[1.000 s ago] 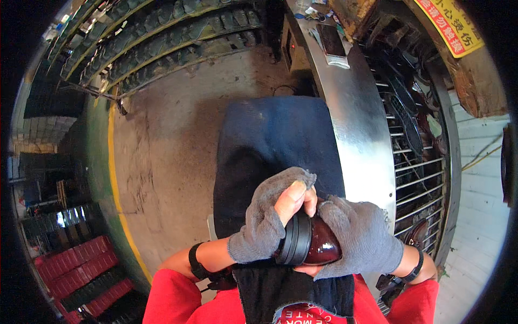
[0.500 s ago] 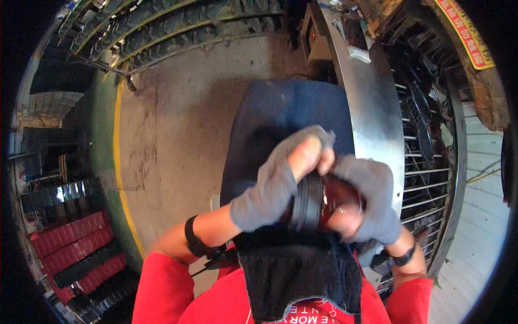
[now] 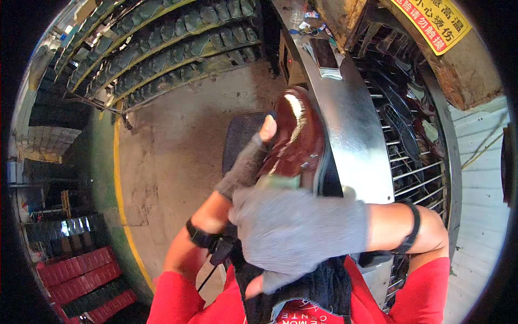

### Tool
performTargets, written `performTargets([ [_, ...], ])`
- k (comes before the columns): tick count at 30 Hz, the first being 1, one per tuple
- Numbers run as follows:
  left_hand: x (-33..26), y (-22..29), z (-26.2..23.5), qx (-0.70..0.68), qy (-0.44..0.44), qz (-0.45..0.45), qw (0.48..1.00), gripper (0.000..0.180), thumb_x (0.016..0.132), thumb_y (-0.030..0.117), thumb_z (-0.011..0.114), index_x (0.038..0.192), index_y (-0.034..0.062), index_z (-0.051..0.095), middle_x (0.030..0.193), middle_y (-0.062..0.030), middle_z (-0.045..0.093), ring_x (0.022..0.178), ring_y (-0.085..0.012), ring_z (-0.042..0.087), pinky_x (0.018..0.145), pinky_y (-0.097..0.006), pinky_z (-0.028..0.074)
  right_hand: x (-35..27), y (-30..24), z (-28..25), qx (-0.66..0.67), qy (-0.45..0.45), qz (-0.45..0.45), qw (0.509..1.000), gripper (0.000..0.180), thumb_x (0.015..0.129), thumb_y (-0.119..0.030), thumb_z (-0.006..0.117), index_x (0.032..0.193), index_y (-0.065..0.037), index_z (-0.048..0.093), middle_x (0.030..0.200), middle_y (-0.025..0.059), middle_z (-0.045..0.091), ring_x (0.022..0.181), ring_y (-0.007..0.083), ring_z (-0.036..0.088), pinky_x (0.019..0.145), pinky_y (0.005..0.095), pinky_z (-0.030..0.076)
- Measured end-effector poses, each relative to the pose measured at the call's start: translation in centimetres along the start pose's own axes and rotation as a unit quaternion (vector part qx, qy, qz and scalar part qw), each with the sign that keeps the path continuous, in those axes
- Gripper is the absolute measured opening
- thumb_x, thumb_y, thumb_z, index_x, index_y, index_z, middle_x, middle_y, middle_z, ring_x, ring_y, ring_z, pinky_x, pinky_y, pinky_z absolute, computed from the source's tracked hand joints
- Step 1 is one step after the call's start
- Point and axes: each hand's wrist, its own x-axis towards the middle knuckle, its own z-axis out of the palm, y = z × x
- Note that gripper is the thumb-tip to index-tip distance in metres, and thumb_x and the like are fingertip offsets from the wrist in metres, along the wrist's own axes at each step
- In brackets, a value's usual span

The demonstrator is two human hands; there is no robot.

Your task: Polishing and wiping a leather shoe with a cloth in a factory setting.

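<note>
A glossy dark red-brown leather shoe (image 3: 299, 129) is held in front of me, its rounded toe pointing away and its black sole edge along the right side. My left hand (image 3: 245, 159), in a grey fingerless glove, grips it from the left. The left thumb stands up beside the upper; the other fingers are hidden under the shoe. A pale green piece (image 3: 278, 182) shows at the shoe's opening. Across the heel end lies my right hand (image 3: 294, 229), gloved alike, back upward and slightly blurred. Its thumb points toward my body; its fingers are bent down out of sight.
Along the right runs a metal bench (image 3: 350, 124) with a phone-like dark slab (image 3: 325, 54) on it. Beyond it is a barred rack (image 3: 413, 170) holding dark shoes. Shelves of shoes (image 3: 183, 51) stand at far left, red stacked pieces (image 3: 81, 270) at lower left.
The shoe has turned so its toe points away and its upper shows. My right hand has swung left across the heel end. My left hand has shifted left. The view has shifted slightly.
</note>
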Motion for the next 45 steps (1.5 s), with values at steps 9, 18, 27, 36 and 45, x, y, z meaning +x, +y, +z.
performTargets([
  [9,-1.2,-4.2,-7.8,-0.120,-0.066,0.105,0.985,0.087,0.092,0.083,0.050,0.131,0.0070,0.064,0.113,-0.0103,0.075,0.095,-0.0225,0.076,0.083,-0.038,0.066,-7.3,0.0,5.0,0.237,0.238,0.216,0.917,0.044,0.094,-0.050,0.070,0.090,-0.006,0.068,0.086,0.0077,0.065,0.082,0.0263,0.065,0.081,0.0403,0.053],
  [18,-2.6,-4.1,-5.5,-0.007,0.008,0.058,0.998,0.096,0.088,0.091,0.044,0.127,0.0061,0.064,0.108,-0.0086,0.073,0.094,-0.0218,0.072,0.086,-0.039,0.062,-10.6,0.7,9.4,0.417,0.258,0.415,0.766,0.029,0.102,-0.029,0.071,0.101,-0.003,0.060,0.091,0.0040,0.054,0.081,0.0132,0.055,0.072,0.0301,0.046],
  [27,-4.6,-2.9,-1.9,0.082,-0.006,0.100,0.992,0.119,0.080,0.098,0.045,0.157,0.0069,0.043,0.154,-0.0162,0.054,0.138,-0.0335,0.057,0.119,-0.050,0.045,-4.6,2.2,6.4,0.258,0.441,0.319,0.798,0.101,0.083,-0.033,0.087,0.161,0.002,0.034,0.140,0.0238,0.055,0.127,0.0312,0.059,0.108,0.0411,0.048],
  [36,-7.3,-2.2,0.3,0.242,-0.012,0.148,0.959,0.108,0.088,0.091,0.045,0.161,0.0118,0.037,0.156,-0.0158,0.051,0.139,-0.0333,0.055,0.118,-0.051,0.045,-5.4,0.7,5.7,0.221,0.395,0.314,0.834,0.090,0.083,-0.026,0.086,0.156,0.004,0.043,0.142,0.0256,0.061,0.112,0.0336,0.073,0.097,0.0388,0.056],
  [45,-7.7,-4.9,-0.7,0.287,0.122,0.285,0.907,0.081,0.096,0.060,0.071,0.150,0.0045,0.050,0.143,-0.0151,0.059,0.128,-0.0287,0.059,0.112,-0.044,0.047,-4.0,2.0,0.5,0.177,0.356,0.273,0.876,0.070,0.088,-0.018,0.080,0.151,-0.002,0.054,0.137,0.0202,0.065,0.123,0.0346,0.068,0.104,0.0384,0.053],
])
